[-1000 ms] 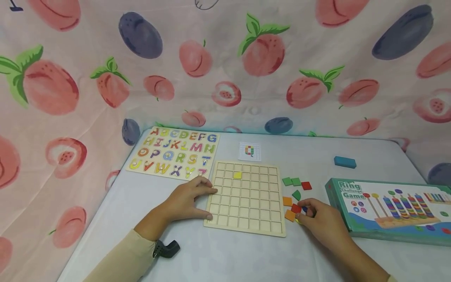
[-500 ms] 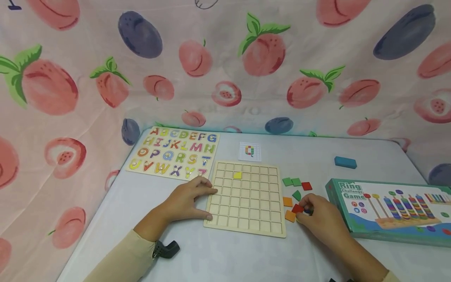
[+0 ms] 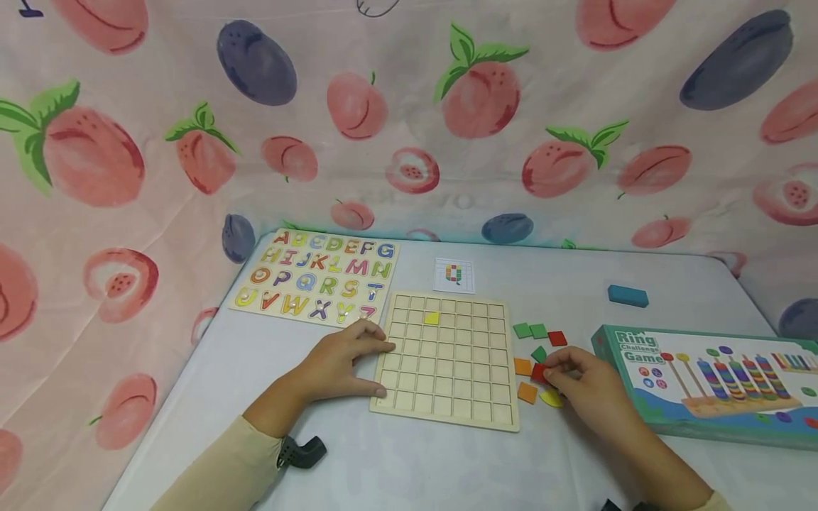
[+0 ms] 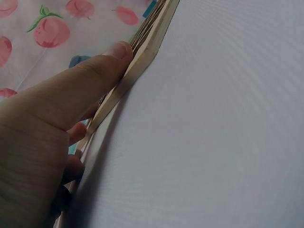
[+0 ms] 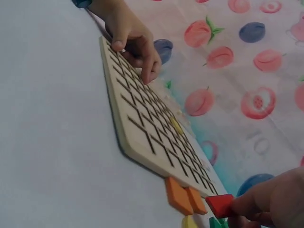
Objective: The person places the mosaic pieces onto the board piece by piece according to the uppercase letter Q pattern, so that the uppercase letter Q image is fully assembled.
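Observation:
My right hand (image 3: pixel 591 389) pinches a square red tile (image 5: pixel 220 205) between thumb and fingertips, just right of the wooden grid board (image 3: pixel 447 420). My left hand (image 3: pixel 341 360) rests at the board's left edge, its thumb (image 4: pixel 102 71) along the rim and fingers spread onto the grid. One yellow tile (image 3: pixel 432 319) sits in a square of the second row. By my right hand lie two orange tiles (image 3: pixel 527 392), a green piece (image 3: pixel 539 354) and a curved yellow piece (image 3: pixel 552 398). Two green squares (image 3: pixel 530 331) and another red square (image 3: pixel 557 338) lie farther back.
Behind the board lies a pattern card (image 3: pixel 454 275) with a coloured figure. An alphabet puzzle (image 3: pixel 313 277) is at the back left. On the right stand a Ring Challenge Game box (image 3: pixel 709 383) and a blue block (image 3: pixel 628 295). A peach-print cloth hangs behind the table.
My right hand has shifted slightly right and back with the red tile, uncovering the curved yellow piece. A dark blue piece by its fingers is out of sight now. The left hand stays put.

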`<state>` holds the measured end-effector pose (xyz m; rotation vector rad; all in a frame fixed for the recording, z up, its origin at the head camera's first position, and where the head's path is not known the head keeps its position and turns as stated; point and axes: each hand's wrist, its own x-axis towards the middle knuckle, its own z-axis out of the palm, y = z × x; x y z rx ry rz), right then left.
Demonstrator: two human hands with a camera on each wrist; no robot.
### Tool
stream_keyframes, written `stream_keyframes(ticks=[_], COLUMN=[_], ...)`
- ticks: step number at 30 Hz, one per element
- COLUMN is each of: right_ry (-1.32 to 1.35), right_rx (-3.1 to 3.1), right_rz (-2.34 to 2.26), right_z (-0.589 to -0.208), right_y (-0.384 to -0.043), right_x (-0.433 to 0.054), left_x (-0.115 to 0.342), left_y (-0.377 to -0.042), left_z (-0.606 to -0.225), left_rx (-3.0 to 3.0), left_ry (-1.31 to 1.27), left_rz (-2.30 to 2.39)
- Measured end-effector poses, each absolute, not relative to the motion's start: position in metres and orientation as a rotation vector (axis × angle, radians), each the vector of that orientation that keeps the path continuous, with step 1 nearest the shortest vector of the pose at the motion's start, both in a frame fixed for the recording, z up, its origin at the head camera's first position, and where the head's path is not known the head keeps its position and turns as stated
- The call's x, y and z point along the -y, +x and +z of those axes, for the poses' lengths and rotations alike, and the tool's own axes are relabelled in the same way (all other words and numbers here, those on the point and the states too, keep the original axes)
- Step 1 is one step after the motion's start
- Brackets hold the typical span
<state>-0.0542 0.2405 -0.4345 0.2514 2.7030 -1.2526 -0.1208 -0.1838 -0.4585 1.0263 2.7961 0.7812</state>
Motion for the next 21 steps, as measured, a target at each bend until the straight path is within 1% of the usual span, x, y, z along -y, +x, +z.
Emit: stream_keyframes(ticks=[10,21], right_ry=[0.238,0.221], right_rx=[-2.532,-2.397], right_rz=[-1.439,-1.583], right_z=[-0.421,-0.419], right_y=[-0.07,-0.111], right_x=[-0.232,-0.197], left_x=[0.184,0.187], left_y=[-0.12,-0.123], left_z=[-0.457,-0.461], left_rx=[-2.8,-2.787], left_ry=[1.031,1.071], left_rz=[0.779,0.777])
